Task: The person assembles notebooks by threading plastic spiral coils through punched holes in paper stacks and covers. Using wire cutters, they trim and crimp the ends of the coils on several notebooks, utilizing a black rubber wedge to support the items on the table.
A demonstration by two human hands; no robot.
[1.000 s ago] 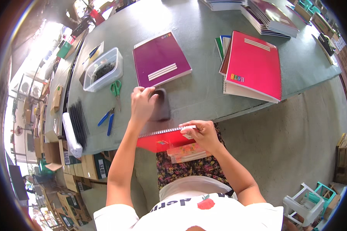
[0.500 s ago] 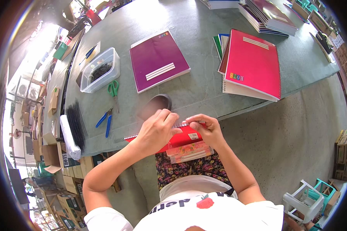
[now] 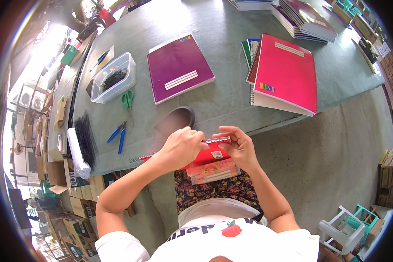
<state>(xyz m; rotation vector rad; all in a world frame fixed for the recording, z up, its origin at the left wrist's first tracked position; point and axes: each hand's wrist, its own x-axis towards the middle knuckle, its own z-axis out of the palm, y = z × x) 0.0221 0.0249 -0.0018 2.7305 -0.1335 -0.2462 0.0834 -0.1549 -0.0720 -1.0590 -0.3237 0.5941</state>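
Note:
A red spiral notebook (image 3: 208,156) is held at the table's near edge, its bound edge up and away from me. My left hand (image 3: 181,147) closes over the middle of that edge, fingers bent and thumb towards the right. At the right end my right hand (image 3: 242,151) grips the notebook's corner, thumb against the cover and index finger raised and curved. From the left end of the binding a loose length of wire coil (image 3: 137,159) sticks out over the table. Under the notebook, on my lap, rests a pink and orange patterned pack (image 3: 216,171).
A dark round-ended object (image 3: 183,115) stands just beyond my left hand. Blue cutters (image 3: 119,136), green scissors (image 3: 127,101), a clear tub (image 3: 113,81) of black pieces and black coils (image 3: 85,137) lie left. Beyond are purple (image 3: 179,65) and pink (image 3: 286,72) notebooks.
My right hand has drawn slightly right and its index finger has lifted, baring more of the notebook's bound edge. My left hand has shifted a little, still closed over the binding.

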